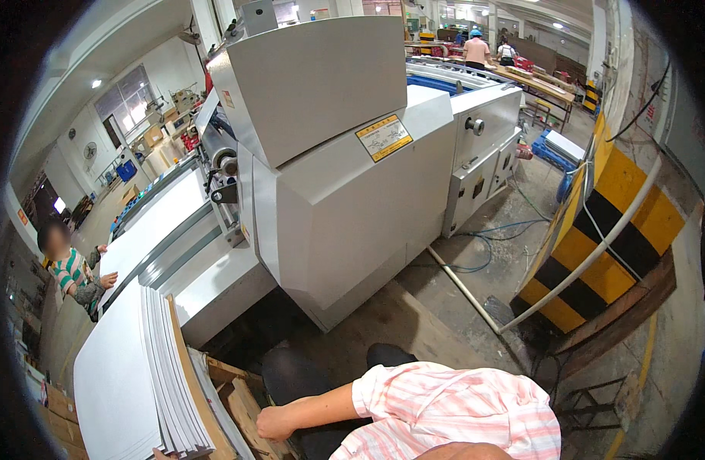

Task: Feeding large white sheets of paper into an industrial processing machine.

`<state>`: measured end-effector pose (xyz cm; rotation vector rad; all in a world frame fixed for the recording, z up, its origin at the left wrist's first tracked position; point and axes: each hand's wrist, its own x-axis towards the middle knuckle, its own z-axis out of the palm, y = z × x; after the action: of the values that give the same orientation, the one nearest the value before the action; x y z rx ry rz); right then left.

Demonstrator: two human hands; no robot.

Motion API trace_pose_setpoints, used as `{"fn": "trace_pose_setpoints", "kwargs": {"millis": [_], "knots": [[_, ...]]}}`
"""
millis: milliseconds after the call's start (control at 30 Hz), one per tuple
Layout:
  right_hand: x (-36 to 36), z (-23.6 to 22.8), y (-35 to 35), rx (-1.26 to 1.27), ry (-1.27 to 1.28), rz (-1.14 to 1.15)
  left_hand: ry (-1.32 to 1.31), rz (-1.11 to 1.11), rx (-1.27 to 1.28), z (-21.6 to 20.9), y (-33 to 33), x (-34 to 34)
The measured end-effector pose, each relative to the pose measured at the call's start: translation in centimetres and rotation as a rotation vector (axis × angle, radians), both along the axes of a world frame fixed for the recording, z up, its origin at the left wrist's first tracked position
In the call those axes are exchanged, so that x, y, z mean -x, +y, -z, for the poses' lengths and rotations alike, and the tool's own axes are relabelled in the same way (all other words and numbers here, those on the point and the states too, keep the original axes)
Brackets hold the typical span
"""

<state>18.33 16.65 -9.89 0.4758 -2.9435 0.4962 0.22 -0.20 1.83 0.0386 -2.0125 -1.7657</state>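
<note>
My right hand point(276, 422) is closed with its back up, beside a wooden pallet point(245, 410) and close to my knee. Its palm side is hidden, so I cannot make out anything inside. Of my left hand point(165, 455) only a bit of the fingers shows at the lower edge, at the near end of a tall stack of large white sheets point(115, 368). The sheets fan apart slightly along their right side. A brown board point(185, 364) stands along that side of the stack.
A large grey-white machine point(360, 207) fills the middle, with a white feed table point(157, 222) on its left. Across that table stands a co-worker point(75, 268), hands at its edge. A yellow-and-black striped block point(598, 245), a pale pipe point(467, 291) and blue hoses point(486, 249) lie right.
</note>
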Motion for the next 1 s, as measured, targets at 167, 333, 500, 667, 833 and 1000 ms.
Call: {"fn": "trace_pose_setpoints", "kwargs": {"millis": [167, 333, 500, 667, 833, 1000], "knots": [[0.3, 0.8, 0.1, -0.010, -0.008, 0.008, -0.022, -0.040, 0.056, -0.4, 0.5, -0.5], [0.2, 0.2, 0.1, 0.021, -0.009, -0.002, -0.018, -0.061, 0.074, 0.2, -0.4, 0.4], [0.1, 0.6, 0.4, 0.014, -0.007, 0.014, -0.038, -0.032, 0.022, 0.4, 0.0, 0.5], [0.0, 0.2, 0.3, 0.008, -0.008, 0.008, -0.046, -0.008, -0.040, 0.7, -0.3, 0.6], [-0.4, -0.4, 0.3, 0.000, -0.035, 0.022, -0.008, -0.015, 0.041, 0.7, -0.4, 0.9], [-0.3, 0.3, 0.6, -0.005, -0.022, 0.028, 0.080, 0.032, 0.087, 1.6, -0.7, 1.8]]}}
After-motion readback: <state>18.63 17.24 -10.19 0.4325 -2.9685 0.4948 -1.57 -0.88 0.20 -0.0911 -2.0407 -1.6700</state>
